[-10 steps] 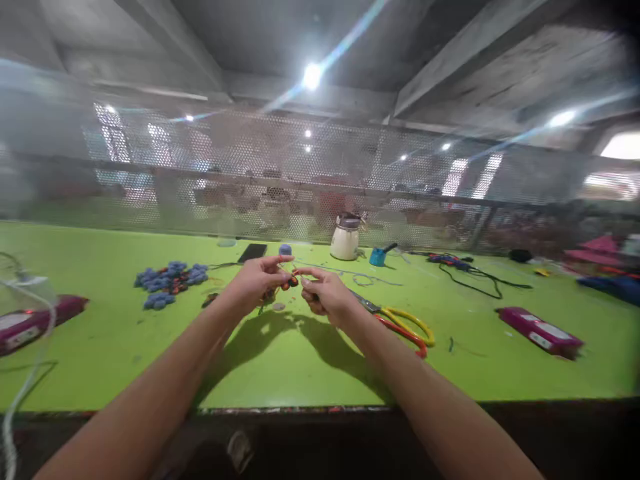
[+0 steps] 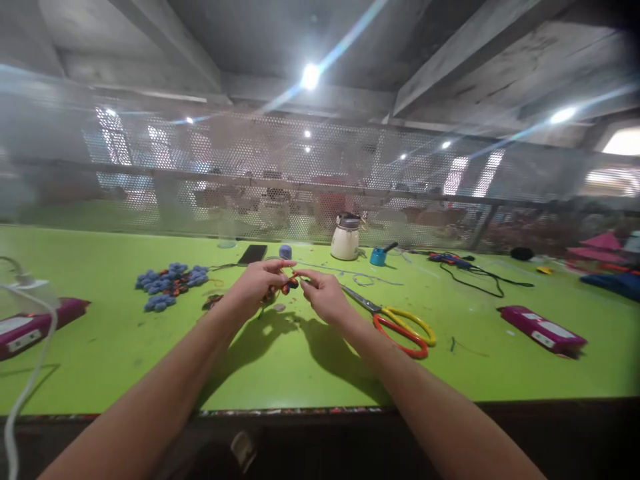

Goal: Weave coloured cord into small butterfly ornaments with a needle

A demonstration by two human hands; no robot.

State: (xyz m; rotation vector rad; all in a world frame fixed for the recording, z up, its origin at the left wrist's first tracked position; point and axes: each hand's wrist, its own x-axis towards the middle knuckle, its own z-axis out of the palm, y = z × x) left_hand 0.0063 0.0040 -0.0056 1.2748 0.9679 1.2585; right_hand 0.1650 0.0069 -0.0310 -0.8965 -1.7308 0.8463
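Shifted slightly since the earlier frame, the right forearm (image 2: 400, 373) now uncovers more of the scissors (image 2: 371, 306), whose red handle shows whole; left of the scissors, the left hand (image 2: 256, 285) pinches a small orange-and-dark piece (image 2: 290, 286) above the green table (image 2: 285, 390); the right hand (image 2: 324, 293), just left of the scissors, brings thumb and forefinger near that piece, though I cannot tell whether they grip anything; farther left of the scissors lie blue clustered pieces (image 2: 160, 285); beyond the scissors stand a cream jug (image 2: 345, 243) and a teal pot (image 2: 379, 257); right of them lies a magenta device (image 2: 543, 330).
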